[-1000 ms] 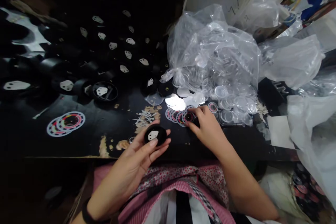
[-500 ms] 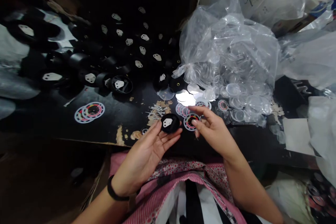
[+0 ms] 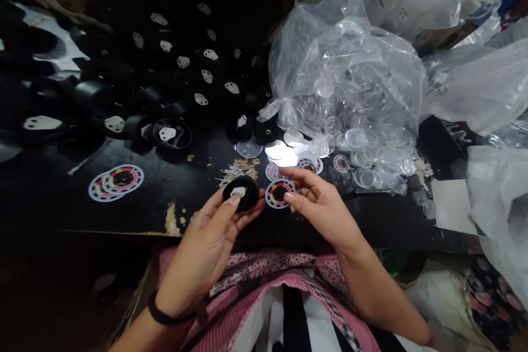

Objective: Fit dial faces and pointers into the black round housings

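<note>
My left hand [image 3: 212, 234] holds a round black housing [image 3: 241, 193] with a small white plate on it, thumb pressed on the plate. My right hand [image 3: 319, 206] pinches a printed dial disc [image 3: 279, 193] with coloured ring markings, held just right of the housing and close to it. Both hands hover above the near edge of the black table [image 3: 136, 214]. More dial discs [image 3: 307, 165] lie on the table just beyond my right hand.
Many black housings with white plates [image 3: 171, 133] crowd the back left. Two dial discs [image 3: 116, 181] lie at the left. A clear bag of transparent round covers [image 3: 350, 93] sits at the back right, with loose covers [image 3: 363, 176] spilling out. White paper [image 3: 454, 206] lies at the right.
My right hand lifted a dial disc off the pile and brought it leftward toward the black housing. My left hand kept its hold on the housing and raised it a little.
</note>
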Available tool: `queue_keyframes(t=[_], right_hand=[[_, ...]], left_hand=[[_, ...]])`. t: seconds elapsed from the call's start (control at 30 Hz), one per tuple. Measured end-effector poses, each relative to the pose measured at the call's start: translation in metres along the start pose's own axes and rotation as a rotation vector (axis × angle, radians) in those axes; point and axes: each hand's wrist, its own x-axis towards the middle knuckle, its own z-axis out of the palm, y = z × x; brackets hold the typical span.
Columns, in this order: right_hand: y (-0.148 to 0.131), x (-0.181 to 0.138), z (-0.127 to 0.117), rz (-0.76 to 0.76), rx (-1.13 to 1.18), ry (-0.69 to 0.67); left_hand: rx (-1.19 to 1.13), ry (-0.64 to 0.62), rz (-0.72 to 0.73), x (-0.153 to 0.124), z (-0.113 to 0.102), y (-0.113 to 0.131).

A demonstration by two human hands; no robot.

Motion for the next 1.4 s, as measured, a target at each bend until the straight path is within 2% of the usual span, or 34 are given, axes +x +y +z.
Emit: queue_keyframes(t=[0.1,0.27,0.37,0.53,0.6,0.8,1.1,1.2,1.3,1.4], right_hand=[[0.003,0.001,-0.005,-0.015,-0.003,0.073],[-0.004,-0.004,-0.011,-0.121,-0.133,0.185],[-0.014,-0.006,-0.004,-0.18,-0.215,0.172],[-0.024,-0.001,0.019,-0.296,-0.473,0.102],[-0.023,0.003,0.023,-0.254,-0.486,0.105],[-0.016,0.007,0.019,-0.064,-0.285,0.05],[-0.013,0.01,0.017,0.021,-0.213,0.017],[-0.013,0.01,0.013,0.033,-0.236,-0.033],[-0.012,0.01,0.009,-0.027,-0.336,-0.037],[-0.013,0.009,0.008,-0.014,-0.298,-0.052]], left_hand=[[-0.026,-0.044,-0.02,-0.002,0.002,0.001],[-0.086,-0.069,-0.132,-0.006,0.006,0.007],[-0.069,-0.09,-0.142,-0.008,0.007,0.007],[0.005,-0.083,-0.079,-0.011,0.009,-0.002],[0.046,-0.07,-0.058,-0.011,0.008,-0.005],[0.113,-0.118,-0.042,-0.007,0.0,-0.012],[0.25,-0.136,0.02,-0.006,-0.003,-0.013],[0.387,-0.17,0.09,-0.004,-0.006,-0.011],[0.54,-0.184,0.183,-0.003,-0.007,-0.008],[0.459,-0.186,0.119,-0.003,-0.007,-0.007]])
